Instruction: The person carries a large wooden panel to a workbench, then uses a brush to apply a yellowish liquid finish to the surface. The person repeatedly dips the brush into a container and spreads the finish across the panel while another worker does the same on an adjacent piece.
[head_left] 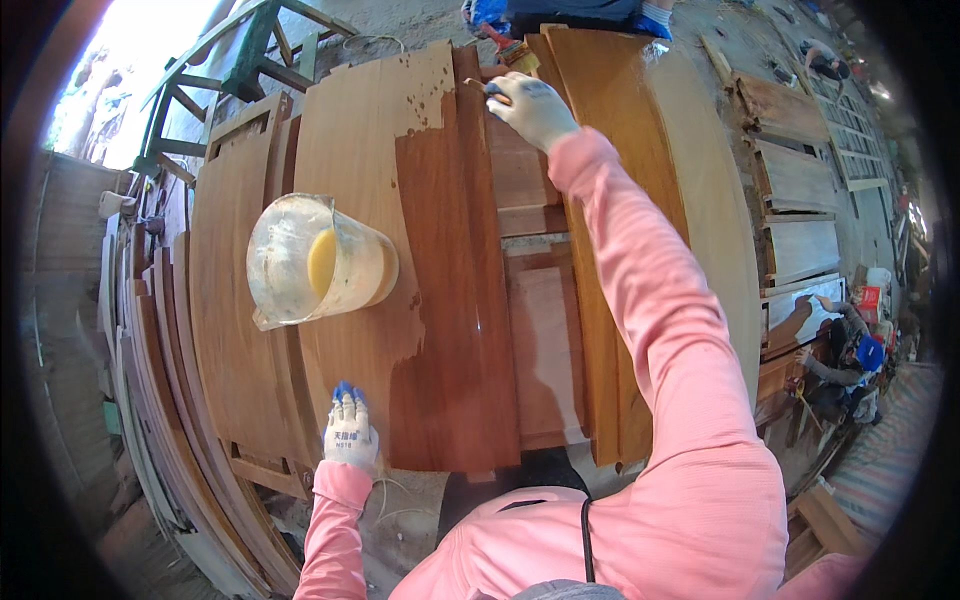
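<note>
My right hand [533, 110], in a white glove, is closed at the far end of the wooden panel. A thin light-brown tip pokes out on its left; what it grips is mostly hidden. Just beyond lies a red-handled paintbrush [515, 55] with yellowish bristles. My left hand [350, 433], gloved in white with blue fingertips, rests with fingers stretched out at the panel's near edge. That panel [450, 300] is dark and wet-looking along its right part, with pale wood [350, 130] and dark spots on its left. A translucent plastic jug [320, 265] with yellowish liquid stands on the pale wood.
To the right lie brown panels [635, 130], and to the left a pale one [235, 230]. Long boards [165, 350] stand at far left, near a green frame [245, 55]. Another person [845, 345] in a blue cap works at the right; a blue shoe [655, 22] shows beyond the panels.
</note>
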